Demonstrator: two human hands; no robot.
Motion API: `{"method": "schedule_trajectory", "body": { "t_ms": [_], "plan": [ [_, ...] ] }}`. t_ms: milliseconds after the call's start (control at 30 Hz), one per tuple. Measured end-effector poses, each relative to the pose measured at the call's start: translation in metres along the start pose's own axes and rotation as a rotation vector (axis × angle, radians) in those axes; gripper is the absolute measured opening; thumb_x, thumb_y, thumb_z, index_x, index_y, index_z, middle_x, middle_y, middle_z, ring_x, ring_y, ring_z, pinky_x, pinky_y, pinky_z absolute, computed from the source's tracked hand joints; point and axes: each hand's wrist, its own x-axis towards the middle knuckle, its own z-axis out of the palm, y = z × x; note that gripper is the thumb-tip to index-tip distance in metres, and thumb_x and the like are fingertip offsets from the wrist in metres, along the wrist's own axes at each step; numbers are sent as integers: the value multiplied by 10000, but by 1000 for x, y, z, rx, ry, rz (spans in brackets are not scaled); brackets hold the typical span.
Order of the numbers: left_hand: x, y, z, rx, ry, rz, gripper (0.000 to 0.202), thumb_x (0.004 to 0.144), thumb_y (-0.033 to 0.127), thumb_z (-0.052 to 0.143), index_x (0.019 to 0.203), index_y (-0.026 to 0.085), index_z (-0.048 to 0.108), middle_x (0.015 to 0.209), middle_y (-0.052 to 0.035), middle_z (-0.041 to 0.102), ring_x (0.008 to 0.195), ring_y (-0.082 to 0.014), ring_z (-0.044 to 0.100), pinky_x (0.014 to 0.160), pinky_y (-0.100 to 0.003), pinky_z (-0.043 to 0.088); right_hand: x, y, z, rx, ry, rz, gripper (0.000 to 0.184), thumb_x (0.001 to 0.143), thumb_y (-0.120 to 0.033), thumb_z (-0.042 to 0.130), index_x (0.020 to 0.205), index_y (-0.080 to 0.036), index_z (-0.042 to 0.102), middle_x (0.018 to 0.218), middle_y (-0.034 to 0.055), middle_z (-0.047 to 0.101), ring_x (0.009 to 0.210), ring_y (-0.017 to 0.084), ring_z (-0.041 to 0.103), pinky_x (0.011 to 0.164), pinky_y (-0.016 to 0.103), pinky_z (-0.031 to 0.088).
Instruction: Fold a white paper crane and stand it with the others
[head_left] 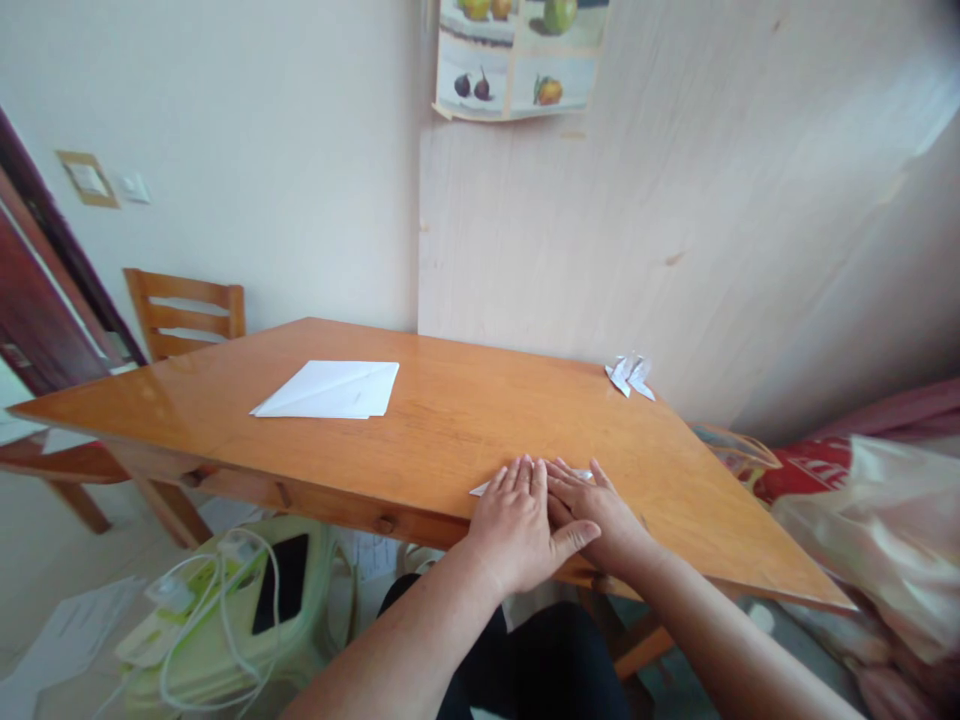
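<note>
My left hand [517, 525] lies flat near the table's front edge, its fingers stretched out over a small folded white paper [478, 490]. Close against it, my right hand [596, 510] also rests flat, fingers extended, partly under or beside the left one. Only thin white tips of the paper show, to the left of the left hand and by the right fingertips; the rest is hidden under both palms. Farther left on the wooden table [465, 400] is a stack of white paper sheets [330, 388], the top one with a diagonal crease.
Folded white paper shapes [630, 375] stand at the table's back right, by the wall. A green stool [300, 610] with a power strip, white cables and a dark phone is below left. A wooden chair [187, 312] stands behind; plastic bags [885, 530] lie at right.
</note>
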Motion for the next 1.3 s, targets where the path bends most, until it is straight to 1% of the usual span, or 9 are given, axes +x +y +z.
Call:
{"method": "schedule_trajectory", "body": {
  "t_ms": [133,233,333,433,567,800,967,1100,1300],
  "plan": [
    [-7,-6,-3,18,-18,-3,1085,875,840,145,1549,1,280,1612,-249,283,1519,-348,239,1241,-467,193,-1,2,0,-26,-14,-14,499,1022,-322,402,1521,-325,415,1591,85,394,1474,322,334,1146,711,152],
    [-13,-11,-6,37,-25,6,1076,877,839,148,1561,16,264,1622,-233,268,1529,-332,214,1244,-463,189,-1,1,0,-40,-29,-16,486,1028,-316,377,1511,-305,436,1587,81,397,1475,316,335,1146,707,165],
    [-20,-17,-11,57,-34,10,1043,891,825,162,1571,40,256,1628,-211,268,1532,-323,209,1244,-462,191,-1,-1,0,-29,1,46,479,1041,-327,330,1502,-273,448,1565,81,430,1464,293,362,1158,696,154],
    [-27,-22,-17,73,-41,-6,1018,895,820,189,1578,68,259,1629,-194,275,1530,-333,209,1239,-492,194,0,-3,1,-25,24,76,477,1043,-347,310,1477,-249,483,1547,83,456,1456,277,382,1172,678,145],
    [-34,-25,-24,82,-69,-12,1000,903,810,184,1578,76,269,1630,-193,264,1533,-341,192,1235,-565,153,0,-3,2,-29,35,70,471,1041,-381,320,1448,-256,522,1545,72,461,1456,273,382,1182,656,151],
    [-37,-25,-30,96,-71,-7,970,907,802,221,1561,93,324,1618,-190,296,1530,-353,200,1215,-647,119,0,-4,1,12,43,112,474,1037,-399,353,1463,-261,509,1536,75,473,1447,268,398,1191,647,124],
    [-41,-25,-36,108,-68,-31,948,910,795,245,1543,101,370,1608,-191,316,1521,-364,223,1208,-665,123,0,-9,-5,61,51,126,471,1040,-389,342,1464,-267,507,1526,74,485,1447,267,397,1184,664,112],
    [-45,-29,-44,137,-105,-81,968,903,806,231,1539,91,378,1605,-204,304,1519,-364,230,1208,-671,107,0,-10,-5,86,56,123,459,1037,-374,354,1456,-281,517,1527,67,485,1444,274,402,1183,670,91],
    [-57,-37,-58,204,-130,-140,979,897,811,243,1529,79,397,1595,-218,306,1521,-360,223,1219,-646,94,1,-10,-5,82,54,114,450,1028,-349,371,1444,-289,530,1533,58,478,1448,279,395,1184,668,83]
  ]
}}
